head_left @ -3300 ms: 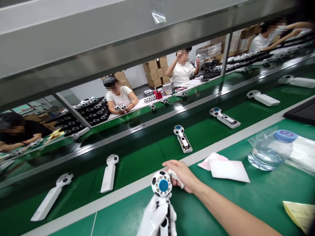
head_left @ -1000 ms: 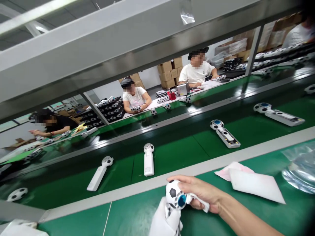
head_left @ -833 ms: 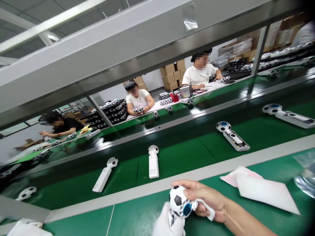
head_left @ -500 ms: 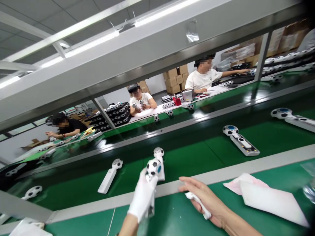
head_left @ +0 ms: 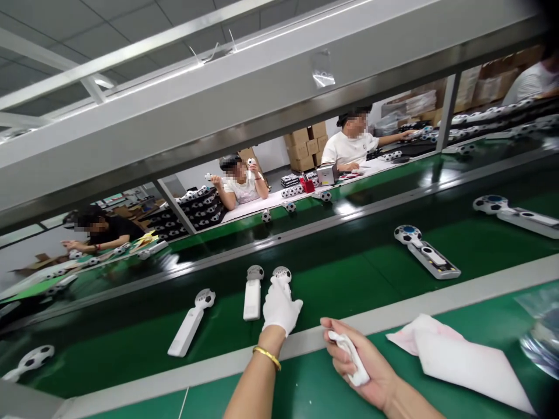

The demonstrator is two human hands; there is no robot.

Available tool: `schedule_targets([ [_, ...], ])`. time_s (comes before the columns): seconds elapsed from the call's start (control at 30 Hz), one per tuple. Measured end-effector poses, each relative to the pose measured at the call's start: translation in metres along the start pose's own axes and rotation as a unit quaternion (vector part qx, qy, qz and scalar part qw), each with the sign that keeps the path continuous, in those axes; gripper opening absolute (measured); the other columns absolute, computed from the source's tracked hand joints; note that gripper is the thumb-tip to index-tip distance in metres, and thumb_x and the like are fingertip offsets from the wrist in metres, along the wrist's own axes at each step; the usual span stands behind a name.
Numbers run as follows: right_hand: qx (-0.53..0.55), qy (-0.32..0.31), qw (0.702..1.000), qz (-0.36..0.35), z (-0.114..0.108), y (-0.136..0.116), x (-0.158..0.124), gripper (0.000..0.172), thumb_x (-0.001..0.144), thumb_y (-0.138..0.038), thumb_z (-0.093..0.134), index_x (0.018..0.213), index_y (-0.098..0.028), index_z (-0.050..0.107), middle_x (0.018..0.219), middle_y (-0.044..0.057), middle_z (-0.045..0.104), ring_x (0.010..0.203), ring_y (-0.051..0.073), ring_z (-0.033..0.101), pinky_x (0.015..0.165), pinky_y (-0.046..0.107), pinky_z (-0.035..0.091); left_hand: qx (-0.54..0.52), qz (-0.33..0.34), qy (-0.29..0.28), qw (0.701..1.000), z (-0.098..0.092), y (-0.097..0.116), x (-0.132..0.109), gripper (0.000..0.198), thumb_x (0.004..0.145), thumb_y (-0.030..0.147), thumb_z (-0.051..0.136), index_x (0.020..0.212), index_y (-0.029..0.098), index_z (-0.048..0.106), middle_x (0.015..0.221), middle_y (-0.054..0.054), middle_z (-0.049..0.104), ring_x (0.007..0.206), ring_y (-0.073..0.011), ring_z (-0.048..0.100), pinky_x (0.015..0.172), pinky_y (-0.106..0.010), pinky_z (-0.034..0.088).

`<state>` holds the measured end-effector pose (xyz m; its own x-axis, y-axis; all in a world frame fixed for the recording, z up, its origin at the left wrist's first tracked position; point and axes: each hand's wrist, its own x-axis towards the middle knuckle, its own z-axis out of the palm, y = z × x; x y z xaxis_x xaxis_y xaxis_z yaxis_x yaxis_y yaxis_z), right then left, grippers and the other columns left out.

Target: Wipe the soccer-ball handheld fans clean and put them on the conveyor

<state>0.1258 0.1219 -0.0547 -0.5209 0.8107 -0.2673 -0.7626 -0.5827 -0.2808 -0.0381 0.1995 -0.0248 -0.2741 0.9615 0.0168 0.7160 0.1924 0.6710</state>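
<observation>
My left hand (head_left: 282,307), in a white glove, is over a football-headed device (head_left: 282,272) on the green belt. Its thumb sticks out to the side; the other fingertips lie by the device's round head, and the hand hides the handle. Just left of it lies a similar white-handled device (head_left: 252,299), its head pointing away from me. Farther left is another such device (head_left: 187,331), lying at a slant. Over the belt's near edge, my bare right hand (head_left: 356,361) is closed around a folded white cloth (head_left: 353,364).
Right along the belt (head_left: 345,285) lie a football-headed device with its handle open (head_left: 432,259) and another device (head_left: 530,221). White foam sheets (head_left: 471,366) and a clear plastic thing (head_left: 544,343) rest on the near table. Co-workers (head_left: 349,145) sit across the belt.
My left hand let go of the device it held, which now lies on the belt, and moved over the one beside it. My right fingers curled tighter round the cloth.
</observation>
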Motion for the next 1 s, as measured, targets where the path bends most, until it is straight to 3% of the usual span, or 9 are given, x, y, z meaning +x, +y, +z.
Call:
schedule_targets([
  [0.17,0.045,0.002,0.999,-0.005,-0.003,-0.003,0.001,0.017,0.074,-0.023,0.065,0.087,-0.012,0.062,0.065,-0.001,0.052,0.04,0.001,0.031,0.032,0.012,0.019,-0.218,-0.069,-0.091,0.969,-0.006,0.007,-0.008,0.063,0.065,0.021,0.068,0.12,0.011,0.041,0.118,-0.021,0.049,0.107,-0.0311,0.05,0.086,-0.038,0.039],
  [0.43,-0.042,0.048,0.994,-0.089,0.0,-0.011,0.003,0.021,0.073,-0.031,0.064,0.083,-0.013,0.062,0.063,0.0,0.052,0.04,0.003,0.032,0.034,0.014,0.02,-0.512,-0.216,-0.265,0.788,-0.024,-0.004,-0.113,0.044,0.079,0.048,0.053,0.108,0.016,0.049,0.089,-0.007,0.06,0.066,-0.0139,0.06,0.059,-0.028,0.049],
  [0.63,-0.156,0.105,0.963,-0.192,0.025,-0.022,-0.011,0.027,0.073,-0.036,0.065,0.091,-0.016,0.061,0.064,-0.001,0.054,0.045,0.006,0.041,0.037,0.016,0.026,-0.431,-0.225,-0.27,0.831,-0.021,0.0,-0.173,0.029,0.084,0.036,0.052,0.103,0.014,0.053,0.084,-0.003,0.059,0.063,-0.0103,0.056,0.055,-0.025,0.049],
  [0.7,-0.294,0.121,0.908,-0.274,0.039,-0.018,-0.019,0.026,0.08,-0.038,0.056,0.094,-0.017,0.061,0.07,0.002,0.057,0.051,0.009,0.047,0.043,0.02,0.034,-0.427,-0.22,-0.27,0.834,-0.021,0.0,-0.178,0.028,0.086,0.034,0.049,0.104,0.014,0.053,0.092,-0.004,0.058,0.072,-0.0115,0.057,0.062,-0.027,0.05],
  [0.73,-0.403,0.105,0.851,-0.319,0.044,-0.013,-0.022,0.025,0.083,-0.037,0.051,0.097,-0.018,0.061,0.074,0.003,0.059,0.058,0.012,0.051,0.049,0.023,0.04,-0.422,-0.216,-0.27,0.838,-0.021,0.0,-0.18,0.027,0.086,0.033,0.05,0.105,0.014,0.053,0.095,-0.005,0.058,0.075,-0.0121,0.057,0.064,-0.029,0.051],
  [0.83,-0.723,-0.042,0.574,-0.382,0.051,0.006,-0.025,0.028,0.086,-0.023,0.041,0.106,-0.019,0.061,0.084,0.009,0.065,0.083,0.02,0.057,0.077,0.033,0.043,-0.405,-0.202,-0.271,0.849,-0.02,0.0,-0.182,0.027,0.086,0.032,0.05,0.107,0.015,0.053,0.101,-0.006,0.057,0.082,-0.0143,0.058,0.07,-0.031,0.051],
  [0.9,-0.825,-0.11,0.437,-0.339,0.05,0.015,-0.02,0.034,0.083,-0.015,0.041,0.11,-0.019,0.06,0.088,0.01,0.066,0.091,0.022,0.056,0.083,0.035,0.04,-0.392,-0.194,-0.27,0.858,-0.018,0.0,-0.184,0.027,0.086,0.032,0.05,0.107,0.016,0.053,0.104,-0.006,0.057,0.084,-0.015,0.057,0.072,-0.032,0.05],
  [0.93,-0.848,-0.111,0.418,-0.307,0.05,0.017,-0.016,0.035,0.082,-0.014,0.041,0.111,-0.02,0.06,0.091,0.01,0.067,0.092,0.021,0.057,0.083,0.034,0.04,-0.385,-0.191,-0.269,0.862,-0.017,-0.001,-0.185,0.027,0.086,0.032,0.05,0.107,0.016,0.054,0.104,-0.006,0.057,0.085,-0.0151,0.057,0.072,-0.032,0.05],
  [1.0,-0.85,-0.083,0.468,-0.229,0.049,0.012,-0.005,0.034,0.083,-0.016,0.041,0.112,-0.022,0.059,0.096,0.007,0.067,0.092,0.02,0.058,0.08,0.031,0.041,-0.373,-0.186,-0.266,0.869,-0.016,-0.001,-0.186,0.027,0.086,0.032,0.05,0.108,0.016,0.053,0.105,-0.006,0.057,0.085,-0.0151,0.057,0.073,-0.033,0.05],
])
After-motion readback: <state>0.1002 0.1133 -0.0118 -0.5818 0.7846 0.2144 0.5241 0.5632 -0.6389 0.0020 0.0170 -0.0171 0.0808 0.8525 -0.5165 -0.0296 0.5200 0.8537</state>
